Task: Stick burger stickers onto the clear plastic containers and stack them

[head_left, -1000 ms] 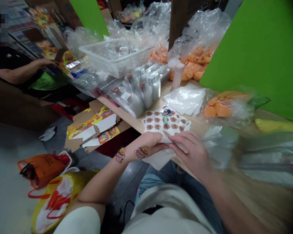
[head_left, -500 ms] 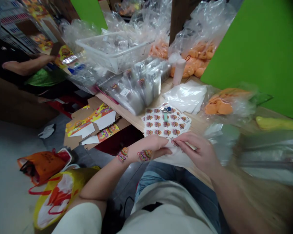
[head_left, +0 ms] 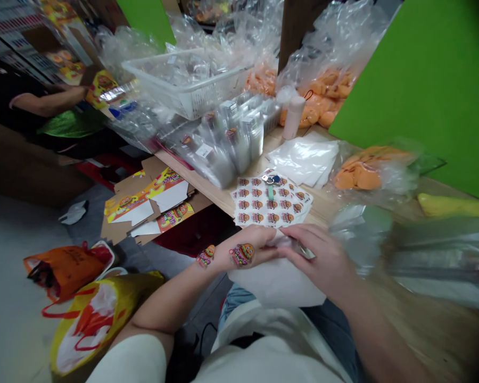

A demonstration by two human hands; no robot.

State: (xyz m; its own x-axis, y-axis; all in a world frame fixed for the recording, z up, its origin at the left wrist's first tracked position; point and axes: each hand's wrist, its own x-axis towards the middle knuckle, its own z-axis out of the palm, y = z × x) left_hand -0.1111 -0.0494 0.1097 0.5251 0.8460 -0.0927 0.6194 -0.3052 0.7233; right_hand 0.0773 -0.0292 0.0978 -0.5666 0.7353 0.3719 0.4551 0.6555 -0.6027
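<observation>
Head view: left hand (head_left: 252, 246) and right hand (head_left: 323, 259) clasp top of white plastic bag (head_left: 277, 284), which hangs over edge of table (head_left: 327, 213) near lap. Right fingers (head_left: 293, 236) pinch small shiny item (head_left: 305, 250), blurred. Sticker sheet (head_left: 271, 205) just beyond, keychain (head_left: 271, 183) on it.

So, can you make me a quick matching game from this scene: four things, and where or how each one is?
Things:
1. Burger stickers
2. White plastic basket
3. Pale pink bottle
4. Orange carrier bag

Places or states:
A. Lying on the floor
B. Stuck on the left forearm
C. Standing on the wooden table
D. Filled with clear plastic packets

Pairs: 1-B, 2-D, 3-C, 4-A
</observation>
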